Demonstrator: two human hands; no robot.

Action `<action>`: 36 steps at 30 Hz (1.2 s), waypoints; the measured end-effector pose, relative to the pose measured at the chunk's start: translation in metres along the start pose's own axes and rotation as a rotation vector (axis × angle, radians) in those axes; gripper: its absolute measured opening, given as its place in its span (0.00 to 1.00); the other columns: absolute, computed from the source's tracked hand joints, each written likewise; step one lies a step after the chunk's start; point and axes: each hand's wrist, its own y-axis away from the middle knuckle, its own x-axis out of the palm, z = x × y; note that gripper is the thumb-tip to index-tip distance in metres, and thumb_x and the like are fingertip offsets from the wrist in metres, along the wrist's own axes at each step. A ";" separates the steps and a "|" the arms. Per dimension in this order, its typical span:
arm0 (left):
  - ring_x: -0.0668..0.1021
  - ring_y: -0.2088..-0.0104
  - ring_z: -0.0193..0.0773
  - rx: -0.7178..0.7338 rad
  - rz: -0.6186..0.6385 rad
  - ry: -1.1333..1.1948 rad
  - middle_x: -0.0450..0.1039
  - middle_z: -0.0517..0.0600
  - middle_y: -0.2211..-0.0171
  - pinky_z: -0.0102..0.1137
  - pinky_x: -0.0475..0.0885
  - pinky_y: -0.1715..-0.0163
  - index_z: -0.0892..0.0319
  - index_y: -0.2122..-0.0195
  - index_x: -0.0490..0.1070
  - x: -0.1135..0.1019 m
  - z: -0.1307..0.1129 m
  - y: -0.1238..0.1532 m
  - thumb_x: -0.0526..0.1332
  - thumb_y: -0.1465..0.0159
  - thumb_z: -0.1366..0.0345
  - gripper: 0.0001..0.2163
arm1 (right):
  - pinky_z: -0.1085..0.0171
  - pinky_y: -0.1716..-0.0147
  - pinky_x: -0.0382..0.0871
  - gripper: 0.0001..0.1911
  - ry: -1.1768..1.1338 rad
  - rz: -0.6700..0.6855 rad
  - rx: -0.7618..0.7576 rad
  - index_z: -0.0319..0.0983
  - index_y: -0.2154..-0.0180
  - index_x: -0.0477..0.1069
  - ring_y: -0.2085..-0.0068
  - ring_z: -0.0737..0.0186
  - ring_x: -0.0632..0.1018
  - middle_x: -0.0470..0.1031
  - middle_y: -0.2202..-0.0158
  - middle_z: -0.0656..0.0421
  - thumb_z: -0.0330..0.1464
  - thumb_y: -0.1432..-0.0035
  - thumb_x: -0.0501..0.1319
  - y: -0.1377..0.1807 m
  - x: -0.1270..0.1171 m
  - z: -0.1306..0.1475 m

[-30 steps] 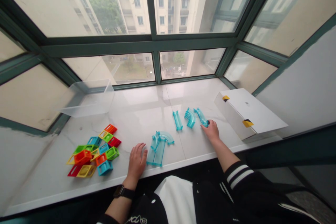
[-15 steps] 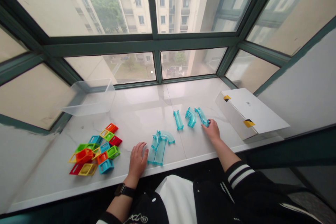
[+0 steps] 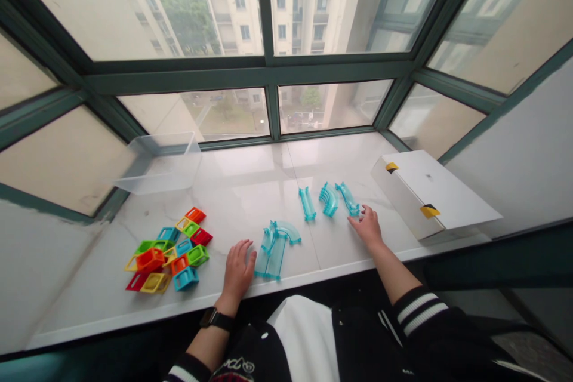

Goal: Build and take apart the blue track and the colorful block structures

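Note:
Three clear blue track pieces lie apart in a row: a straight one (image 3: 307, 204), a curved one (image 3: 329, 199) and a wavy one (image 3: 348, 199). My right hand (image 3: 367, 228) is just below the wavy piece's near end, fingers apart and nothing in them. My left hand (image 3: 240, 265) rests on the sill with fingers stretched out, beside a group of clear blue pieces. In that group, a curved track (image 3: 287, 230) and a smaller piece lie at the far end of flat pieces (image 3: 271, 259).
Colourful magnetic building blocks (image 3: 172, 253) are heaped on the left of the white windowsill (image 3: 242, 191). A clear plastic bin (image 3: 172, 164) stands at the back left by the window. A white box (image 3: 432, 191) with yellow-black tabs is at the right.
My right hand has let go of the wavy track piece and drawn back slightly from it, its fingers opening. My left hand stays in place. The view has shifted slightly.

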 end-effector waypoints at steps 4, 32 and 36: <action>0.75 0.39 0.53 -0.002 0.017 0.010 0.76 0.59 0.42 0.56 0.66 0.34 0.57 0.43 0.73 -0.001 -0.002 0.000 0.52 0.25 0.54 0.18 | 0.55 0.56 0.75 0.29 -0.018 -0.013 0.006 0.38 0.50 0.71 0.62 0.53 0.79 0.77 0.55 0.48 0.49 0.47 0.65 0.023 -0.015 0.003; 0.54 0.25 0.63 0.302 0.232 -0.086 0.54 0.59 0.25 0.63 0.55 0.30 0.50 0.34 0.69 -0.012 -0.072 0.006 0.66 0.34 0.55 0.27 | 0.61 0.50 0.72 0.19 -0.016 0.711 -0.609 0.43 0.50 0.78 0.54 0.58 0.80 0.77 0.50 0.54 0.21 0.40 0.62 0.116 0.055 0.126; 0.61 0.27 0.59 0.243 0.222 -0.121 0.63 0.58 0.29 0.59 0.61 0.31 0.52 0.39 0.73 -0.005 -0.068 0.005 0.62 0.32 0.62 0.20 | 0.61 0.54 0.74 0.14 -0.079 0.678 -0.584 0.42 0.55 0.78 0.60 0.61 0.79 0.78 0.54 0.56 0.22 0.40 0.60 0.116 0.051 0.124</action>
